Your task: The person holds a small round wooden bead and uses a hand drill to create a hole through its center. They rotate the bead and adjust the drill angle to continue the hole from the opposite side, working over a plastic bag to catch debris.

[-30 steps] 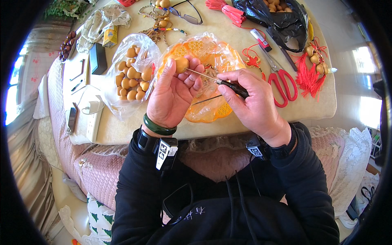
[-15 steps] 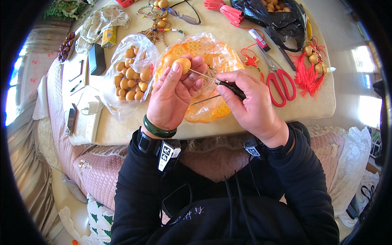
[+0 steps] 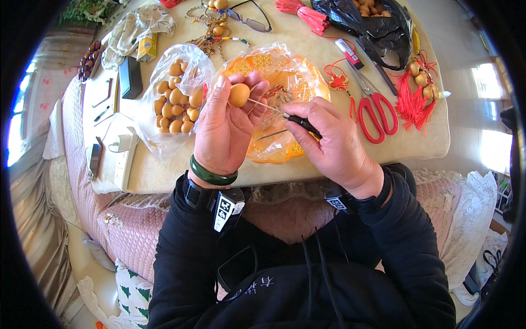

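Note:
A small tan gourd (image 3: 239, 95) sits between the thumb and curled fingers of my left hand (image 3: 223, 129), rounded end toward the right. My right hand (image 3: 335, 143) grips the dark handle of an awl (image 3: 302, 125). Its thin metal shaft points up and left, and the tip meets the gourd's right side; whether it has gone in I cannot tell. Below both hands lies an orange patterned tray (image 3: 301, 68) covered with clear plastic, bearing small scraps and another thin metal rod (image 3: 272, 135).
A clear plastic bag of small gourds (image 3: 176, 101) lies left of the tray. On the right are red-handled scissors (image 3: 378, 118), a red-capped tube (image 3: 349, 54), red tassels with gourds (image 3: 415, 104) and a black bag (image 3: 378, 33). Eyeglasses (image 3: 255, 23) lie at the back.
The gourd has turned in my left hand and shifted slightly left and down. My right hand has moved a little down and left with the awl.

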A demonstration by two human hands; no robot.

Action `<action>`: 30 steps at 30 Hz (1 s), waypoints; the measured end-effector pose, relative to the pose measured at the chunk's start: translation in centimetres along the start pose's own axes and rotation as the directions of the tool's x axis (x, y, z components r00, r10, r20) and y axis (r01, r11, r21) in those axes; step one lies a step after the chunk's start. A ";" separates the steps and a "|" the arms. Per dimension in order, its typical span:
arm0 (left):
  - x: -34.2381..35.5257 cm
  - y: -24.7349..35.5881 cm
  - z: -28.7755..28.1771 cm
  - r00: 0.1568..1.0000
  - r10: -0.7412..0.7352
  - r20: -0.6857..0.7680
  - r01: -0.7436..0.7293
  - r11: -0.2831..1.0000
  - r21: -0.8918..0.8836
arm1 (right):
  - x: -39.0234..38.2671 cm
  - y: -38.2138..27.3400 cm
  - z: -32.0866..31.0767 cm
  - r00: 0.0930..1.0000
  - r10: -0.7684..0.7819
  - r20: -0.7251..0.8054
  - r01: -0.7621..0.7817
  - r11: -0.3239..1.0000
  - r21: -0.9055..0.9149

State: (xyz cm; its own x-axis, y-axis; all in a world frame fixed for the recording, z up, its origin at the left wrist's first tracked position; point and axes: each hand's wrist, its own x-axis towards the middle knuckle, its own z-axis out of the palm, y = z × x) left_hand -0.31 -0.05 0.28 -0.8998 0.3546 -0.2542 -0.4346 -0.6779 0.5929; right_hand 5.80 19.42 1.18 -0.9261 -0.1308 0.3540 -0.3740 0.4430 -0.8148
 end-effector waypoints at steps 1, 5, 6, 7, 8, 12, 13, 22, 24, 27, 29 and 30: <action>0.0 -0.1 -0.1 1.000 0.013 0.016 -0.013 0.999 -0.033 | -0.1 -0.1 0.3 1.000 -0.008 0.020 0.009 1.000 -0.030; -0.1 -0.7 -0.2 0.994 0.088 0.065 -0.083 0.993 -0.084 | -0.1 -0.4 1.2 0.999 0.041 -0.018 -0.038 0.989 0.144; -0.1 -0.7 -0.2 0.992 0.090 0.087 -0.082 0.992 -0.097 | -0.1 -0.4 1.2 0.992 0.123 -0.004 -0.117 0.956 0.270; -0.1 -0.8 -0.2 0.990 0.093 0.108 -0.081 0.990 -0.111 | -0.1 -0.4 1.0 0.975 0.197 0.104 -0.222 0.899 0.377; -0.1 -0.8 -0.2 0.987 0.096 0.127 -0.080 0.989 -0.125 | -0.1 -0.4 0.8 0.902 0.371 0.218 -0.420 0.649 0.634; -0.2 -0.9 0.1 0.984 0.117 0.135 -0.103 0.989 -0.104 | -0.1 -0.1 0.2 0.719 0.463 0.518 -0.653 0.195 0.732; -0.2 -0.9 0.2 0.986 0.118 0.118 -0.106 0.989 -0.100 | -0.3 -0.2 0.5 0.851 0.423 0.312 -0.518 0.567 0.641; -0.7 -0.4 0.9 0.979 0.128 0.158 -0.106 0.985 -0.138 | -0.6 -0.1 0.2 0.831 0.340 0.440 -0.539 0.301 0.787; -0.8 -0.2 1.0 0.974 0.125 0.189 -0.099 0.985 -0.144 | -0.5 0.0 -0.2 0.687 0.287 0.667 -0.641 -0.193 0.743; -0.7 -0.2 1.0 0.973 0.141 0.183 -0.120 0.985 -0.122 | -0.4 0.1 0.2 0.756 0.377 0.534 -0.619 0.146 0.772; -0.7 -0.3 1.0 0.979 0.157 0.133 -0.144 0.984 -0.101 | -0.4 0.0 1.1 0.925 0.285 0.251 -0.377 0.773 0.510; -0.7 -0.4 1.0 0.981 0.166 0.097 -0.158 0.983 -0.089 | -0.4 0.0 1.4 0.979 0.178 0.100 -0.202 0.915 0.349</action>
State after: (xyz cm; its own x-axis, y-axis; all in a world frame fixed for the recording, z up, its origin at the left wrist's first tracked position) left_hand 0.56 0.63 1.02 -0.9516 0.2979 -0.0762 -0.2886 -0.7799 0.5554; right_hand 6.10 18.27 0.41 -0.9781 -0.1377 0.1559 -0.1730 0.1226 -0.9773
